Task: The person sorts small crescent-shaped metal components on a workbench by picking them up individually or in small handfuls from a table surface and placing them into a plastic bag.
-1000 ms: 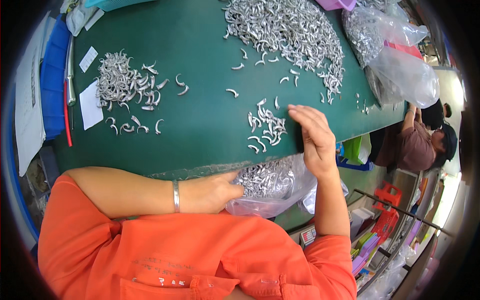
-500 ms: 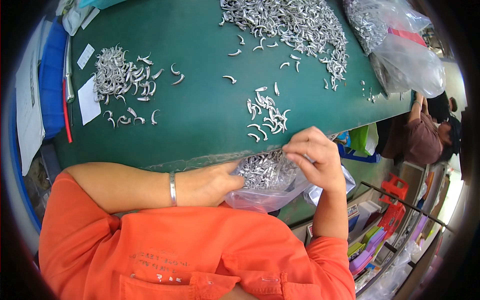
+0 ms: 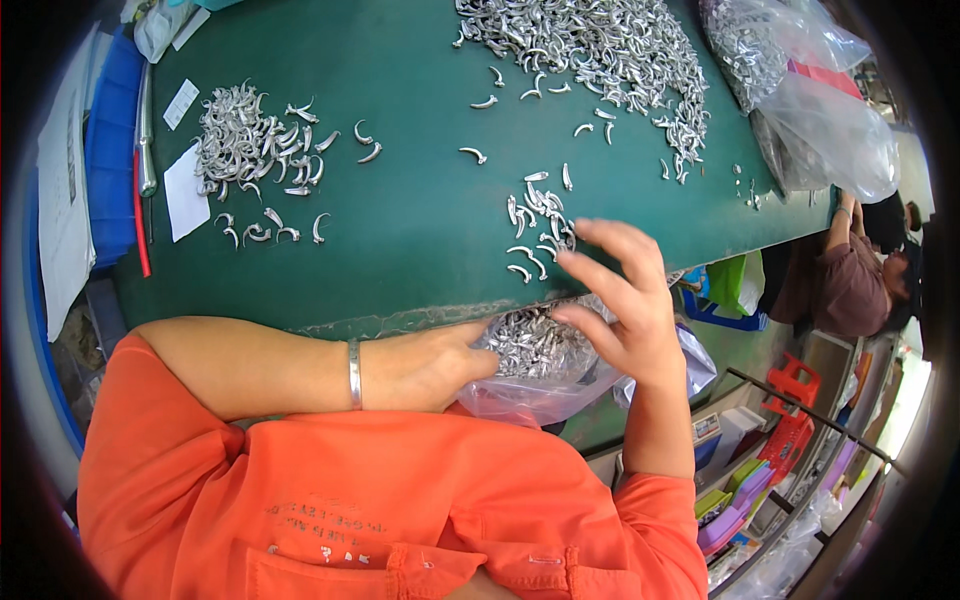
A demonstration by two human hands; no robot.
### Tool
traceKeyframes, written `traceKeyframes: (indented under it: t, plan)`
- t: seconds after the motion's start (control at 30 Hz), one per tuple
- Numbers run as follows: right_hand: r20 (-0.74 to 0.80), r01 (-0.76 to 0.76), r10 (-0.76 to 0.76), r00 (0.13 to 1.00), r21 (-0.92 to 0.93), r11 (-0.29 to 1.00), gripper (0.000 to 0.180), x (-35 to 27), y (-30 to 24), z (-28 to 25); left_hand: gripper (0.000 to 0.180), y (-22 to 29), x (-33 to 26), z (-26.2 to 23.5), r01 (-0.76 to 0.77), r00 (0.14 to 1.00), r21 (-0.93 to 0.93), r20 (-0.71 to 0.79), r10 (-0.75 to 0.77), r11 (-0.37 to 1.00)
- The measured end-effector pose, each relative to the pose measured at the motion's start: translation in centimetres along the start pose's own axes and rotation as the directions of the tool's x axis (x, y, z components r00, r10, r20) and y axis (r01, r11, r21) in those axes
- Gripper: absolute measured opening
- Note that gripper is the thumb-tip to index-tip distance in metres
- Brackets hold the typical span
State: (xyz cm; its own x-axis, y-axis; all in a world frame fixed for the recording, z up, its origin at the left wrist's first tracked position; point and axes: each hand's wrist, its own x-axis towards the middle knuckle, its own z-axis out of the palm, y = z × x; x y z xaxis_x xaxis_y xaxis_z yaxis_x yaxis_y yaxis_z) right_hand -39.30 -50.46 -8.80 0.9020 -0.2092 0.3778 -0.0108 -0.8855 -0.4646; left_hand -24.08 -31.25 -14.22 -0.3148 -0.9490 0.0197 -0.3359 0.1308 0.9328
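Observation:
A clear plastic bag [image 3: 530, 402] full of small curved silvery metal pieces [image 3: 535, 345] hangs open at the near edge of the green table [image 3: 400, 235]. My left hand [image 3: 430, 368] is closed on the left side of its mouth, the fingertips partly hidden. Fingers spread, my right hand [image 3: 630, 305] reaches over the table edge beside a small scattered group of the same hook-shaped pieces [image 3: 540, 215]. Its fingertips are close to the nearest of them, and I see nothing held in it.
A big heap of these pieces [image 3: 600, 50] covers the far table, and a smaller pile [image 3: 240, 140] lies left by white paper [image 3: 186, 195]. Filled plastic bags [image 3: 830, 130] stand far right. A blue bin [image 3: 108, 160] borders the left. Another person [image 3: 850, 280] sits at right.
My right hand has gone from pinched fingers above the bag to spread fingers, reaching slightly farther over the small group. My left hand still holds the bag. The view has shifted slightly.

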Motion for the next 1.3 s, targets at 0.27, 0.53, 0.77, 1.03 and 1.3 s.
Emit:
traceKeyframes:
  t: [0.27,0.53,0.77,1.03,1.3]
  plan:
    - [0.290,-0.167,0.026,0.957,0.475,0.864,0.023,-3.3,0.7,-0.6,0.014,0.1,-0.1,-0.1,-0.002,1.000,-0.020,-0.020,0.002,1.000]
    - [0.125,0.077,-0.097,0.987,0.152,0.985,0.037,0.1,-0.2,2.8,0.016,0.2,-0.2,-0.2,-0.022,1.000,-0.014,-0.019,0.022,1.000]
    - [0.220,-0.037,-0.057,0.974,0.403,0.915,0.032,-0.2,0.7,0.4,0.015,0.5,-0.2,0.1,-0.060,0.995,0.076,-0.079,0.066,0.995]
    - [0.187,0.033,-0.095,0.978,0.309,0.951,0.031,0.7,2.4,1.1,0.014,0.1,-0.5,0.2,-0.015,1.000,0.043,-0.019,0.016,0.999]
    - [0.164,-0.070,0.040,0.986,0.178,0.981,0.047,6.2,2.3,3.9,0.018,0.0,0.0,0.2,-0.021,1.000,0.003,-0.007,0.021,1.000]
